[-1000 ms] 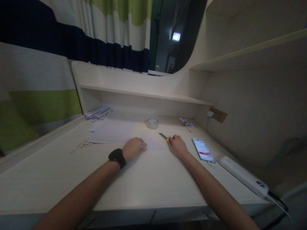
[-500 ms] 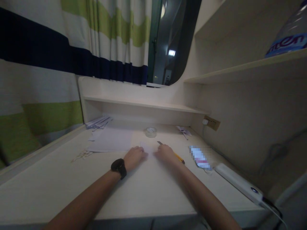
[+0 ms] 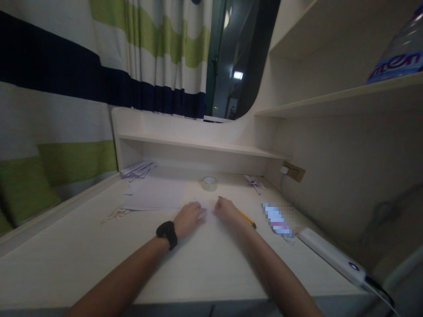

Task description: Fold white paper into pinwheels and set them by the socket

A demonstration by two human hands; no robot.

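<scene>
My left hand (image 3: pixel 189 216), with a black watch (image 3: pixel 167 233) on its wrist, rests low over the desk with its fingers bent at a small piece of white paper (image 3: pixel 209 205). From the other side, the curled fingers of my right hand (image 3: pixel 226 208) pinch the paper; the fingertips are partly hidden and blurred. A yellow utility knife (image 3: pixel 247 219) lies beneath my right hand, its handle end sticking out to the right and a bit of blade showing past the knuckles. Just beyond both hands stands a roll of clear tape (image 3: pixel 209 184).
White sheets (image 3: pixel 158 193) lie left of my hands, with folded paper strips (image 3: pixel 139 169) behind and thin sticks (image 3: pixel 115 214) in front. A paper pinwheel (image 3: pixel 254 181) lies back right. Toward the right are a phone (image 3: pixel 277 220) and a white power strip (image 3: pixel 330 255) with cables.
My hands have shifted slightly at the paper. My right hand now covers more of the knife's blade. The whole view has tilted a little; the other things stay put.
</scene>
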